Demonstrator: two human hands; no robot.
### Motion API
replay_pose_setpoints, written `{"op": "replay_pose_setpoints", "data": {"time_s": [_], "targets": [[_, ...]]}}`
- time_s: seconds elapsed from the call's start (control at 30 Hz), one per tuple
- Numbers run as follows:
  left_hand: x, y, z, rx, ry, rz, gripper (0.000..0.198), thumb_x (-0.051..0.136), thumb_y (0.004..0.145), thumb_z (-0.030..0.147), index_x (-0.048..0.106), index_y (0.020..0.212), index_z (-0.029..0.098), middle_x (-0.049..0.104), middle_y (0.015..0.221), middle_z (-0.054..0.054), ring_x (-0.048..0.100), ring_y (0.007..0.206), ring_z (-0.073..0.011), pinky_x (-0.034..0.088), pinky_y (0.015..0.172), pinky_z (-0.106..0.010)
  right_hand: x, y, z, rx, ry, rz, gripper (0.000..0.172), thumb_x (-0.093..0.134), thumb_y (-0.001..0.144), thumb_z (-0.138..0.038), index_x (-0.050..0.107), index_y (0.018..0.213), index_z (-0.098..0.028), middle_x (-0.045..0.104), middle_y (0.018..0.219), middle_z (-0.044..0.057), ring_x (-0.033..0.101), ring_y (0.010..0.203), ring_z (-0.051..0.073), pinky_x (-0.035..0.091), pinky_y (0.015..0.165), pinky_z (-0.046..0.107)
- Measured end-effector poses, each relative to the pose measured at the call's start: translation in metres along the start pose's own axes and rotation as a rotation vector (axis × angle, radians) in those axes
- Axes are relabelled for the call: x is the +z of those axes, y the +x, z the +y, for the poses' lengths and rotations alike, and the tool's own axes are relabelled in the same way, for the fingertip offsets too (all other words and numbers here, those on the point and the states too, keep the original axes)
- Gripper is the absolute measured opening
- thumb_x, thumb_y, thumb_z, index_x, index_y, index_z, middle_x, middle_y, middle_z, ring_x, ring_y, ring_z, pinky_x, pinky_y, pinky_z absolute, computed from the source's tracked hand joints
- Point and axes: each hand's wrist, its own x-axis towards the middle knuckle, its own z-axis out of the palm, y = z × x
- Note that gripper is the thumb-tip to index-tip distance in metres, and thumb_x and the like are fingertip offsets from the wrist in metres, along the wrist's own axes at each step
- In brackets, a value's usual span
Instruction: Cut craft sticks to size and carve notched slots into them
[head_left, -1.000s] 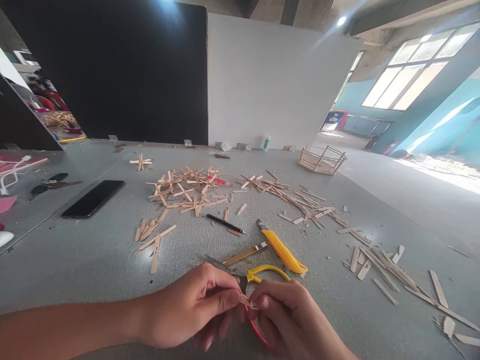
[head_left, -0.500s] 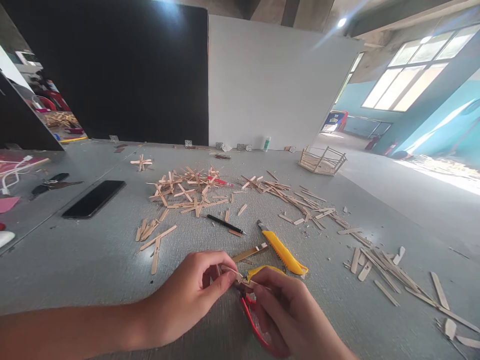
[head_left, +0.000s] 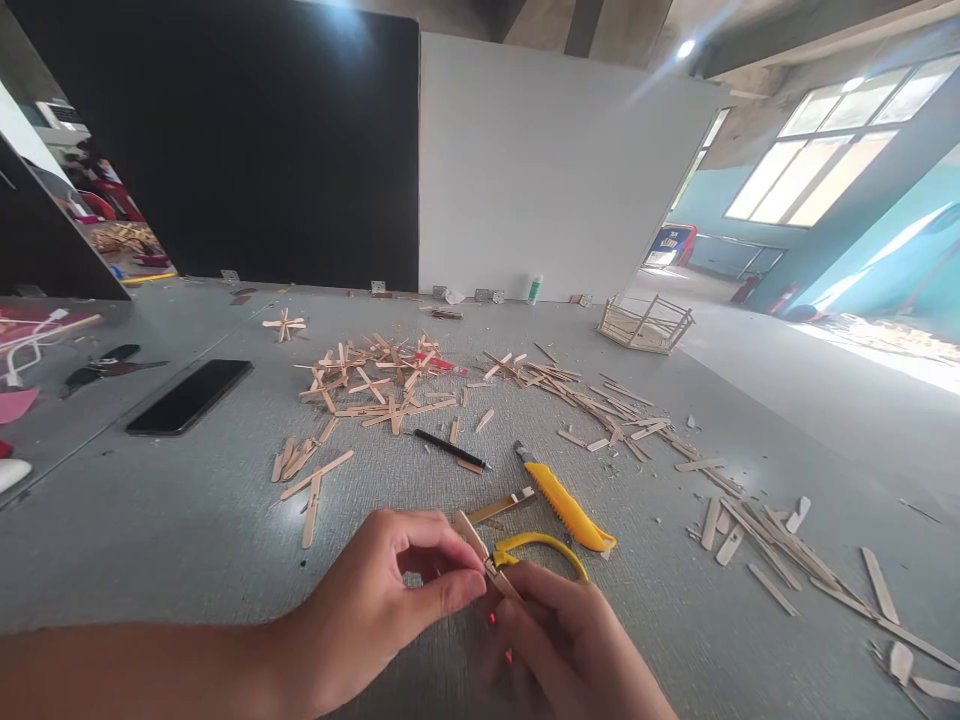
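Close to the front of the table, my right hand (head_left: 559, 630) pinches a wooden craft stick (head_left: 474, 540) that points up and to the left. My left hand (head_left: 409, 575) is closed, its thumb and forefinger tips meeting at the middle of that stick. Just beyond my right fingers curves the yellow handle (head_left: 551, 545) of a hand tool; bits of red show beneath my hand, and the tool's jaws are hidden. A yellow utility knife (head_left: 566, 505) lies farther ahead, near a flat brass-coloured strip (head_left: 499, 508).
A black pen (head_left: 450, 448) lies before several loose and crossed sticks (head_left: 375, 380). More sticks (head_left: 772, 540) spread to the right. A phone (head_left: 191, 397) is at left, a small stick-built frame (head_left: 646, 325) at back right. Black and white panels (head_left: 562, 170) stand behind.
The stick has turned from nearly level to a steeper slant. My left fingers have shifted right along it, and more of the yellow handle shows.
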Motion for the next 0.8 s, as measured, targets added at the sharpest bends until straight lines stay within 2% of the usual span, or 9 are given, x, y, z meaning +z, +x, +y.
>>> {"op": "replay_pose_setpoints", "data": {"time_s": [0.13,0.3,0.4,0.5,0.63,0.7,0.8], "targets": [[0.002,-0.003,-0.012,-0.135,-0.100,0.024,0.025,0.076,0.090,0.039,0.071,0.097,0.016,0.071,0.096,-0.004,0.066,0.093,-0.0204,0.052,0.086,-0.034,0.001,0.001,0.006,-0.063,-0.098,0.013,0.054,0.047,0.097,-0.072,0.050,0.079,-0.021,0.058,0.066,0.002,0.040,0.050,0.009,0.029,0.044,0.022],[0.006,0.000,-0.016,-0.185,-0.196,0.068,0.037,0.084,0.081,0.044,0.066,0.098,0.016,0.071,0.091,-0.002,0.067,0.082,-0.0182,0.053,0.080,-0.034,0.010,0.002,0.014,-0.145,-0.190,0.021,0.054,0.048,0.098,-0.066,0.050,0.070,-0.021,0.053,0.065,0.002,0.045,0.061,0.013,0.039,0.055,0.024],[0.007,-0.001,-0.012,-0.204,-0.219,-0.001,0.039,0.084,0.081,0.048,0.064,0.095,0.017,0.071,0.086,-0.002,0.068,0.084,-0.0205,0.053,0.081,-0.035,0.016,0.000,0.018,-0.079,-0.130,-0.012,0.059,0.044,0.097,-0.073,0.054,0.072,-0.020,0.049,0.063,0.001,0.043,0.056,0.012,0.036,0.050,0.022],[0.006,-0.002,-0.010,-0.213,-0.206,-0.056,0.045,0.082,0.081,0.055,0.061,0.097,0.019,0.070,0.090,-0.003,0.067,0.088,-0.0215,0.052,0.083,-0.036,0.017,-0.002,0.019,-0.046,-0.083,-0.026,0.067,0.041,0.094,-0.079,0.060,0.077,-0.018,0.049,0.065,0.001,0.043,0.054,0.011,0.034,0.047,0.021],[0.004,-0.002,-0.009,-0.187,-0.103,-0.109,0.048,0.075,0.084,0.062,0.060,0.099,0.019,0.065,0.095,-0.003,0.061,0.094,-0.0216,0.047,0.089,-0.037,0.011,-0.002,0.012,-0.099,-0.093,-0.063,0.071,0.042,0.091,-0.083,0.062,0.076,-0.017,0.043,0.061,-0.002,0.036,0.054,0.010,0.030,0.047,0.020],[0.003,-0.002,-0.007,-0.211,-0.027,-0.111,0.046,0.070,0.088,0.062,0.060,0.103,0.020,0.062,0.097,-0.003,0.057,0.096,-0.0213,0.045,0.089,-0.036,0.005,-0.002,0.006,-0.202,-0.136,-0.023,0.067,0.049,0.090,-0.081,0.059,0.075,-0.017,0.041,0.061,-0.003,0.033,0.056,0.010,0.028,0.049,0.021],[0.002,-0.003,0.000,-0.248,0.052,-0.157,0.037,0.056,0.099,0.057,0.058,0.104,0.020,0.059,0.093,0.000,0.054,0.089,-0.0185,0.044,0.082,-0.032,-0.001,-0.002,-0.001,-0.275,-0.209,0.160,0.051,0.053,0.096,-0.066,0.061,0.082,-0.017,0.048,0.062,-0.003,0.037,0.056,0.010,0.032,0.051,0.022]]}}
